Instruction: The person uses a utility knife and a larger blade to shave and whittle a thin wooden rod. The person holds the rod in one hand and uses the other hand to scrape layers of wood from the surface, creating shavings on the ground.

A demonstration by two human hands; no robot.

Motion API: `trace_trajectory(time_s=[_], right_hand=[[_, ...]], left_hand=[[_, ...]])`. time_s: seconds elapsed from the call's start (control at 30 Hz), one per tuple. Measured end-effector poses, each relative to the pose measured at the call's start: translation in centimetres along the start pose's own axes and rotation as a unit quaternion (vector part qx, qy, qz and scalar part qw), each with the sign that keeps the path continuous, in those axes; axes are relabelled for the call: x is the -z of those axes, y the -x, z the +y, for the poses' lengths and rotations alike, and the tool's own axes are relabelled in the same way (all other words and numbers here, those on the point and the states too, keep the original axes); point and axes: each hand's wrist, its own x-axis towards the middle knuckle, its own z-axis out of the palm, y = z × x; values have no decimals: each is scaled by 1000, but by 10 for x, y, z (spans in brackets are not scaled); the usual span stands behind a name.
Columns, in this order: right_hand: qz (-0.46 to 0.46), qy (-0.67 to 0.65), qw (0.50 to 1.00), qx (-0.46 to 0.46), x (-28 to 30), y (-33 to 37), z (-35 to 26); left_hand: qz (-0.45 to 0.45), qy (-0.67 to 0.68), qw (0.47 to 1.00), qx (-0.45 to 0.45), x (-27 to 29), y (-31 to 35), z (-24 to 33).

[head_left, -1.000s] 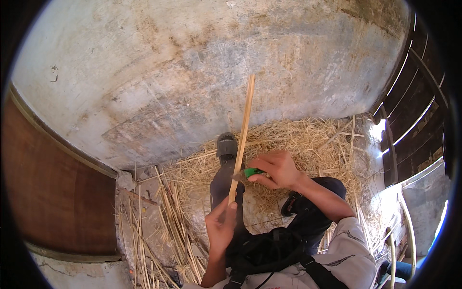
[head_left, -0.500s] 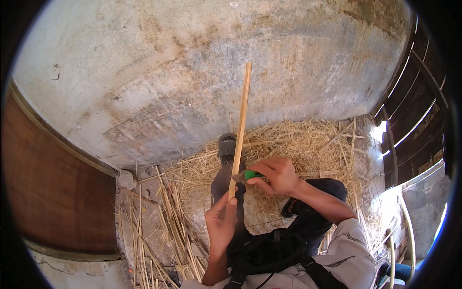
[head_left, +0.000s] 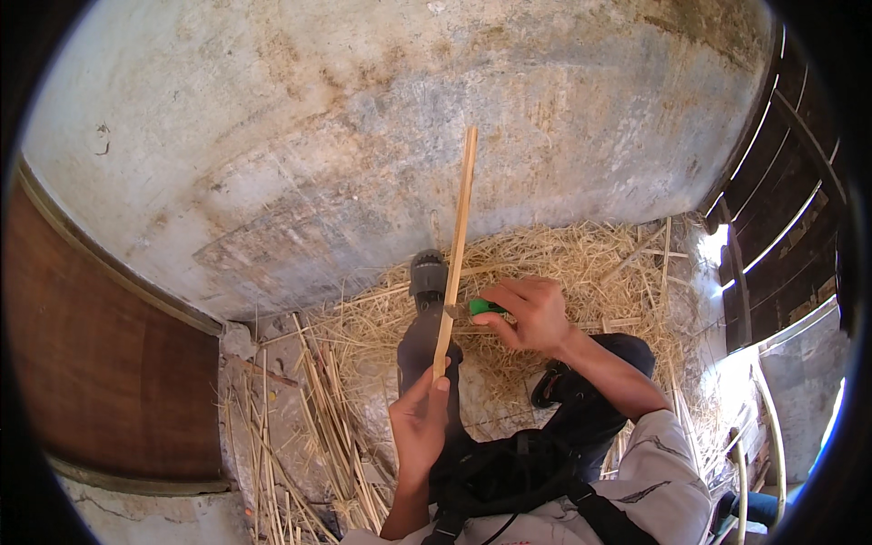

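Observation:
My left hand (head_left: pixel 420 420) grips the lower end of a long thin bamboo strip (head_left: pixel 457 236) that stands nearly upright in front of the wall. My right hand (head_left: pixel 531 313) holds a small green-handled knife (head_left: pixel 483 308) with its blade against the strip about a third of the way up. Behind the strip my leg in dark trousers stretches forward, ending in a grey shoe (head_left: pixel 428 271) resting on the straw.
A stained concrete wall (head_left: pixel 363 136) fills the top. Dry straw and shavings (head_left: pixel 563 263) cover the ground, and several split canes (head_left: pixel 313 409) lie at the left. A brown wooden panel (head_left: pixel 100 363) is at far left, a slatted wooden door (head_left: pixel 781 191) at right.
The strip has shifted slightly and the right hand with the knife has slid a little lower and closer to the left hand.

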Motion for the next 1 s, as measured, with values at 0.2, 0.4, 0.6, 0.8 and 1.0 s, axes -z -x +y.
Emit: trace_trajectory(time_s=[0.2, 0.4, 0.6, 0.8, 1.0], right_hand=[[26, 0, 1000, -14, -4, 0, 6], [7, 13, 1000, -12, 1, -7, 2], [33, 12, 999, 6, -4, -8, 11], [66, 60, 982, -169, 10, -24, 41], [60, 40, 985, -157, 13, -20, 54]], left_hand=[[0, -6, 1000, 2, 2, 2, -1], [4, -20, 1000, 3, 5, 4, -3], [4, -16, 1000, 8, 7, 7, -8], [-21, -9, 998, 54, 10, 25, -21], [-26, 14, 996, 79, 13, 30, -24]])
